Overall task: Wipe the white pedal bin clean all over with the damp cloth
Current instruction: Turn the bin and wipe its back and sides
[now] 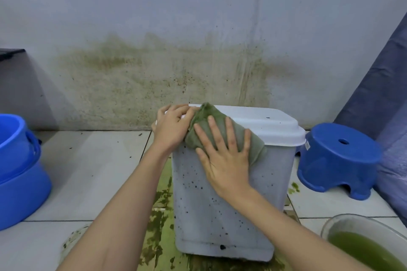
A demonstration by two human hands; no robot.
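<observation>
Right hand (222, 156) lay flat, pressing cloth (207, 125) on bin (220, 215); left hand (174, 125) gripped lid corner. Specks below: firm downward strokes advisable.

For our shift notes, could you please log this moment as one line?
left hand: steadies bin lid corner | right hand: presses cloth flat on bin's upper front | front: dark specks remain

Your bin (229, 204) is smooth matt white plastic, dark-speckled; your cloth (222, 132) is soft, greenish fabric. The stool (337, 160) beside you is glossy blue plastic; the floor (92, 174) is smooth tile.
</observation>
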